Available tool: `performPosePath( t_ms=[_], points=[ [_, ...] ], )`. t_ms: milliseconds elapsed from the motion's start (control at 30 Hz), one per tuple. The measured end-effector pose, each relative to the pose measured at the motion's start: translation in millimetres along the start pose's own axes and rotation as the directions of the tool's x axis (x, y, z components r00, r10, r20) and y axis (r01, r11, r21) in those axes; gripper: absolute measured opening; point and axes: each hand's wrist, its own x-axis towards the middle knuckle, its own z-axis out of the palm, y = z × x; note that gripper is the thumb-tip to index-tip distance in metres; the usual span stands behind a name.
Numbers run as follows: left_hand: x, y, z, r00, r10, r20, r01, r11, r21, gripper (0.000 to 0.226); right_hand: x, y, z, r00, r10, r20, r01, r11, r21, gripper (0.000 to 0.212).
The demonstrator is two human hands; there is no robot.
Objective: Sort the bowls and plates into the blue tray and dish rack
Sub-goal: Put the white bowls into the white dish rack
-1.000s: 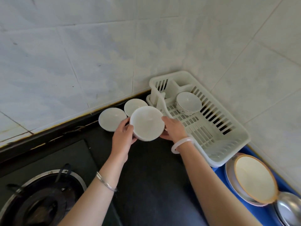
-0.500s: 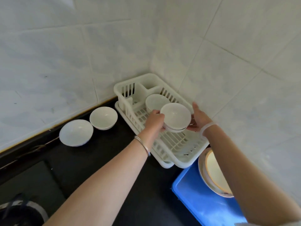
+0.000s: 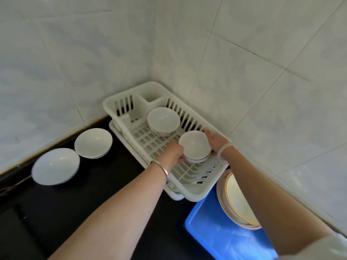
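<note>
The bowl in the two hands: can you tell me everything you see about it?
The held bowl is small, round, white and glossy like ceramic, with a thin dark line near its base. It is upright and looks empty. The left hand and right hand grip its opposite sides, low inside the white dish rack, near another bowl.

Soft, even daylight (wide-angle bending at edges).

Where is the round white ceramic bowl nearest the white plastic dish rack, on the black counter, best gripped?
At the rim of the round white ceramic bowl, from above, on the side facing the white plastic dish rack. It stands upright, mouth open and uncovered, so a thumb likely hooks inside while fingers cup the curved outer wall.
</note>
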Motion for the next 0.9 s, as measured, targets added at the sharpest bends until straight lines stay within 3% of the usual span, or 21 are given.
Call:
performPosePath(
  t_ms=[233,367,533,733,900],
  points=[
    [6.1,-3.2,0.1,1.000,-0.002,0.018,0.001,0.999,0.041,0.043,6.3,2.2,-1.4,1.000,0.018,0.025,-0.016,0.997,-0.073,0.063],
    [6.0,-3.5,-0.4,0.999,0.028,0.041,-0.029,0.999,0.023,0.042,7.6,4.0,-6.1,1.000,0.024,-0.005,-0.024,0.957,-0.288,0.045],
    [7.3,-5.8,-0.4,0.997,0.072,0.041,-0.075,0.993,0.088,0.047,6.0,6.3,-4.6,0.997,-0.014,-0.073,-0.017,0.912,-0.410,0.034],
    [4.1,-5.1,-4.3,0.994,0.108,-0.001,-0.106,0.981,0.160,0.040,-1.0,8.6,-3.1,0.995,-0.048,-0.091,0.006,0.909,-0.417,0.034],
    [-15.0,3.0,-14.7,0.982,0.187,0.040,-0.190,0.940,0.282,0.030,-19.4,2.4,-5.1,0.980,-0.114,-0.161,0.070,0.965,-0.253,0.034]
  ],
)
